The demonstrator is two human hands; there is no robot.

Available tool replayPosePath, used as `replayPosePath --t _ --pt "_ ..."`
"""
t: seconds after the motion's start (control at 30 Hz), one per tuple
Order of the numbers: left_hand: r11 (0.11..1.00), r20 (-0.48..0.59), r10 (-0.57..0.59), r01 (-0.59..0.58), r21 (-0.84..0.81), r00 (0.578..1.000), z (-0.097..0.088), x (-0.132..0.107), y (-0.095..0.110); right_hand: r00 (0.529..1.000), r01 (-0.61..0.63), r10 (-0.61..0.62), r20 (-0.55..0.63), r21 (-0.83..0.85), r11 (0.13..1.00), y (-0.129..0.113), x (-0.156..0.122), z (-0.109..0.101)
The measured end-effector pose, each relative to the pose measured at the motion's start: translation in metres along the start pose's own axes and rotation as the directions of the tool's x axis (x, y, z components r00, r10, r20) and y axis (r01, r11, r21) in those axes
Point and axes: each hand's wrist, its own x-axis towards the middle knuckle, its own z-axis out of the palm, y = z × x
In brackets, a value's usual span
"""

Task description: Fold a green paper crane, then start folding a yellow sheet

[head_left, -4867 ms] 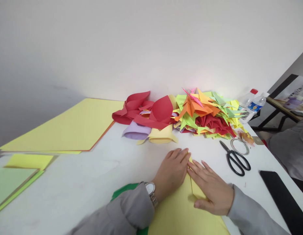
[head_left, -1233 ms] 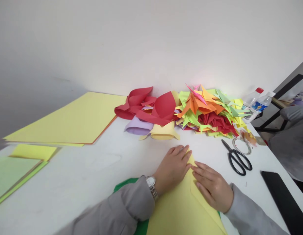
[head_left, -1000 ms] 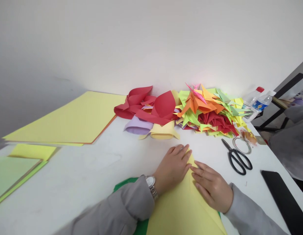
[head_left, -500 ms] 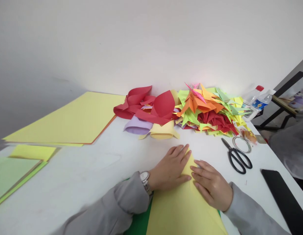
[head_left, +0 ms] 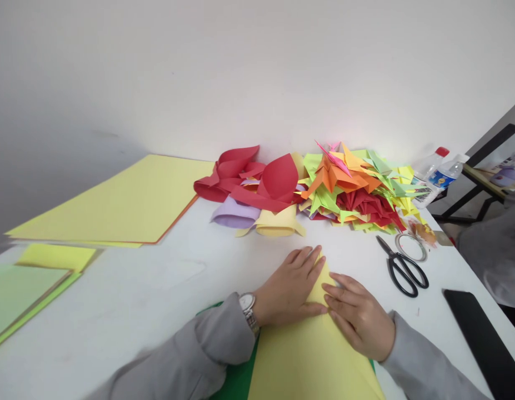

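A large yellow paper sheet point(head_left: 307, 361) lies in front of me on the white table point(head_left: 157, 294), over a green sheet point(head_left: 236, 380). Its far end comes to a point between my hands. My left hand point(head_left: 290, 286) lies flat on the sheet's left side near the tip, fingers stretched out, a watch on its wrist. My right hand point(head_left: 359, 319) presses flat on the right side, fingers pointing left toward the other hand. Neither hand grips anything.
A heap of folded coloured paper shapes point(head_left: 344, 189) and red, purple and yellow curled pieces point(head_left: 257, 189) lies at the back. Black scissors point(head_left: 401, 266), a tape ring point(head_left: 410, 247), two bottles point(head_left: 434, 175) and a black phone point(head_left: 484, 339) are at right. Paper stacks point(head_left: 115, 205) lie left. Another person's grey sleeve point(head_left: 496, 261) is far right.
My left arm has drawn back and its elbow swung left, showing more of the green sheet. My right hand slid slightly left along the fold. The yellow sheet's right flap now lies flat.
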Motion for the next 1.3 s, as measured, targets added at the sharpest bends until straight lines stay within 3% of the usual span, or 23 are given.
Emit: replayPosePath --t 0.33,0.6,1.3 --pt "0.998 -0.012 -0.026 0.026 -0.049 1.0 -0.0018 0.0002 0.0013 1.0 -0.01 0.01 0.01 -0.007 1.0 0.0006 -0.0004 0.0004" --pt "0.995 0.054 -0.06 0.064 -0.079 0.997 -0.0079 0.0022 0.0019 1.0 0.003 -0.003 0.013 -0.025 1.0 0.0016 -0.001 0.0002" --pt "0.993 -0.009 -0.028 0.027 -0.113 1.0 -0.0082 0.0022 0.0015 1.0 0.003 -0.003 0.024 -0.013 1.0 0.0017 -0.0007 0.0001"
